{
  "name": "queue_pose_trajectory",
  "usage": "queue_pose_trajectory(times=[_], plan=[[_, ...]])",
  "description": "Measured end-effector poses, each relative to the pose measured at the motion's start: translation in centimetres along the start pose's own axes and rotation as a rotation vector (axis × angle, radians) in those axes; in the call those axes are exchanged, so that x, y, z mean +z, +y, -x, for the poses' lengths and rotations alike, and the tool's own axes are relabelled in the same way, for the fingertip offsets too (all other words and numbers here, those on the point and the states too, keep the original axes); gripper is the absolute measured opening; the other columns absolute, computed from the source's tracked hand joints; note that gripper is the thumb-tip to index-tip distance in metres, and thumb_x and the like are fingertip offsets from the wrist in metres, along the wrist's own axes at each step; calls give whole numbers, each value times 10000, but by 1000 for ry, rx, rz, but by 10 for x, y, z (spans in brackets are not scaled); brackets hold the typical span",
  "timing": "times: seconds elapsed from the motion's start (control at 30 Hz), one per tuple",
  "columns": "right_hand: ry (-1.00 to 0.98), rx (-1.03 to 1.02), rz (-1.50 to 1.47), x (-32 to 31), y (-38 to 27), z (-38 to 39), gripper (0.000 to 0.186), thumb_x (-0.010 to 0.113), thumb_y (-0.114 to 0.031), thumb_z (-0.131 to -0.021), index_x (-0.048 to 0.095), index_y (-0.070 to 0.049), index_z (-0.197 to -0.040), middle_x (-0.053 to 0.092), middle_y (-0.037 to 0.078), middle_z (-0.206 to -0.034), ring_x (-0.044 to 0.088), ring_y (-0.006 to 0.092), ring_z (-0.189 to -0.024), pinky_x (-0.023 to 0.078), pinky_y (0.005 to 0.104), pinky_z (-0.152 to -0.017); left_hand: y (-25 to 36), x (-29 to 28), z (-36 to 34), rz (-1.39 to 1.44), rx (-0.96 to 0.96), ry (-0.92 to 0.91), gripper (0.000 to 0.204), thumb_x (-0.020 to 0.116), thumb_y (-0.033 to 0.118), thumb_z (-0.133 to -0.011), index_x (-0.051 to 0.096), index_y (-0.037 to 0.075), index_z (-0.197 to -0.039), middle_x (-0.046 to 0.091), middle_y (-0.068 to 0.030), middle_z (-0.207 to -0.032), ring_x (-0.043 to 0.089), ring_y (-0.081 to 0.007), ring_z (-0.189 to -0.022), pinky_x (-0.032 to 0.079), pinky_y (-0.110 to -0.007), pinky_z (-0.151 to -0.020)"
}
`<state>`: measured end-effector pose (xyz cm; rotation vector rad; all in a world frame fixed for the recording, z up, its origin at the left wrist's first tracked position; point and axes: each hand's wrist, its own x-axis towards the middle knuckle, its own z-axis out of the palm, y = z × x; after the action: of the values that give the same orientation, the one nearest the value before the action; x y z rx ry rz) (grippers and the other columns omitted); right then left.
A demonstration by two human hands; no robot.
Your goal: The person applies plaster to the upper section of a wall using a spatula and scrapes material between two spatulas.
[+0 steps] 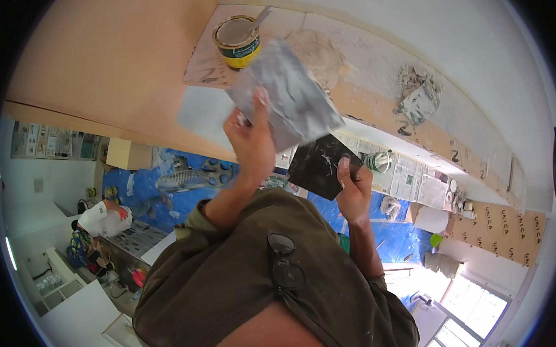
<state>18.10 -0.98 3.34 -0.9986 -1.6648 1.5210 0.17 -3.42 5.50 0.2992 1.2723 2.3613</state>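
Observation:
My left hand (253,142) grips a thin grey square plate (285,95) with pale smears across it, thumb laid on its face. Lower and to the right, my right hand (354,186) pinches a black square plate (318,167) flecked with white. The two plates come close at their edges; whether they touch I cannot tell. Just beyond the grey plate, an open tin (239,51) with a green and yellow label stands on a ledge (285,19). A flat tool (260,18) leans out of its mouth.
Along the ledge lies crumpled, stained paper (421,98). Far below, blue sheeting (390,234) and newspapers (406,175) cover the floor, with a fan (183,180) on it. Another tin (378,162) sits lower down. A person in a white shirt (105,219) is at the lower left.

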Motion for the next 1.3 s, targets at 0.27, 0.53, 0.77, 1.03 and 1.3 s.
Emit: queue_pose_trajectory(times=[0.27,0.53,0.77,1.03,1.3], plan=[[203,-206,-125,-35,-18,-52,212,619,-57,-902,553,-9,-1098,611,7,-722,492,28,-599,364,188,-512,0,-38,-39,-226,-463,-304,289,645,192,-906,584,-34,-1075,630,-65,-1010,604,-110,-906,507,-273,-770],[-144,-351,644,-59,-80,-92,275,730,-191,-801,628,-40,-1007,550,112,-538,506,189,-450,411,303,-485,22,-29,-49,-542,-729,-778,386,702,207,-863,568,-48,-1120,653,-69,-959,624,-104,-820,518,-252,-717],[-242,-325,692,-42,-72,-89,269,739,-201,-772,626,-30,-947,519,140,-511,494,233,-436,399,331,-469,31,-17,-39,-617,-771,-635,447,686,233,-865,494,-50,-1154,622,-132,-1047,620,-141,-901,502,-268,-777],[-457,-188,623,-25,-64,-83,308,737,-198,-784,618,-1,-989,524,142,-516,501,199,-430,394,332,-464,4,-29,-52,-425,-888,-669,392,675,265,-869,585,-60,-1069,656,-110,-923,648,-135,-787,536,-278,-668],[-359,-225,609,-30,-63,-85,278,743,-174,-786,614,-24,-981,550,126,-549,501,181,-445,387,294,-464,-3,-33,-47,-499,-882,-587,448,697,287,-860,578,-70,-1103,653,-107,-967,640,-131,-819,537,-280,-686]])
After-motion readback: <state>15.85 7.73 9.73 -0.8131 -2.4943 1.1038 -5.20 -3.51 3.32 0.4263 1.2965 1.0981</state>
